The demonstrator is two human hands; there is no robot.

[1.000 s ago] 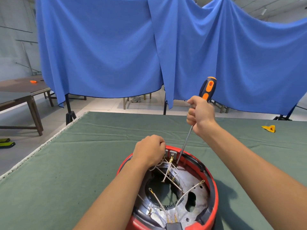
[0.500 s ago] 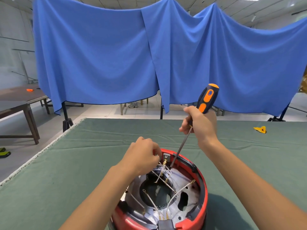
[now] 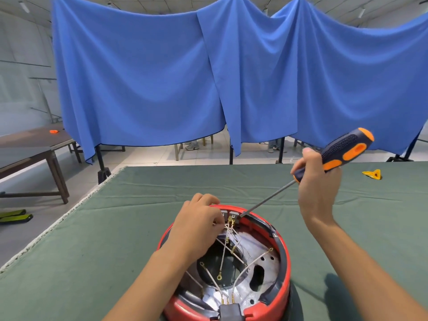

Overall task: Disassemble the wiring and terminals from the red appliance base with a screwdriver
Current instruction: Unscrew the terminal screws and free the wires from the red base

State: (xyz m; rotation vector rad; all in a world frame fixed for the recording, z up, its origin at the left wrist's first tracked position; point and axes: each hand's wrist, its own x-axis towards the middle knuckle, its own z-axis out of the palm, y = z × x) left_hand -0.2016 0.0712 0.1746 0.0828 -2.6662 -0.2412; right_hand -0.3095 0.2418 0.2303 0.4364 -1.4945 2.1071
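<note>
On a green table sits the red base, where our left hand pinches white wires at its far rim while our right hand grips a screwdriver, tip touching the terminals.

My head camera looks forward and down, close over the green-clothed table (blue curtain beyond).

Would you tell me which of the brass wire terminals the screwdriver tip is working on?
The brass terminal clipped at the red base's far rim, beside the left hand's fingers; the other ring terminals hang loose over the metal plate.
</note>
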